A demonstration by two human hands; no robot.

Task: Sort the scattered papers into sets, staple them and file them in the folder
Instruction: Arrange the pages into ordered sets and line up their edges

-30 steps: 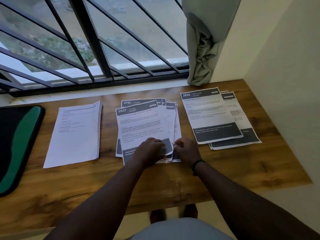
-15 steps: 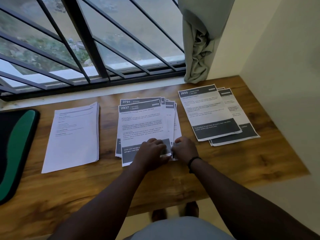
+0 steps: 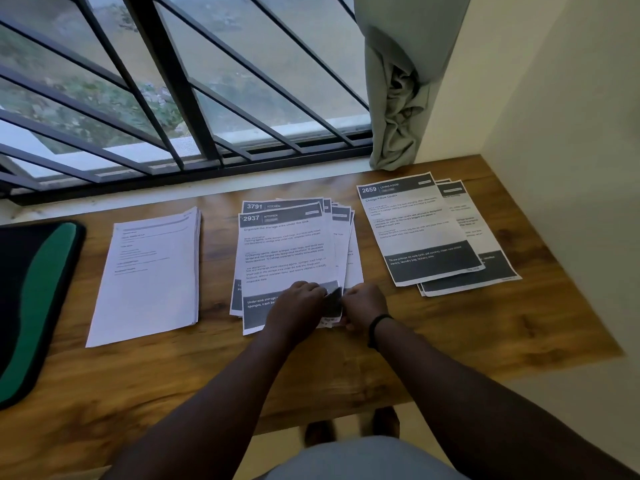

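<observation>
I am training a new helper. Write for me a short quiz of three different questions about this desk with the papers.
1. True or false: the right hand rests on the right pile of grey-banded sheets.
2. Which number heads the top sheet of the fanned middle pile? A 2659; B 2937
3. Fill in: the plain white stack lies ____ of the left hand.

Key: 1 false; 2 B; 3 left.

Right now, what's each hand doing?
Left hand: fingers curled, pinching the lifted corner of the kitchen sheets.
Right hand: curled, gripping the same corner.
</observation>
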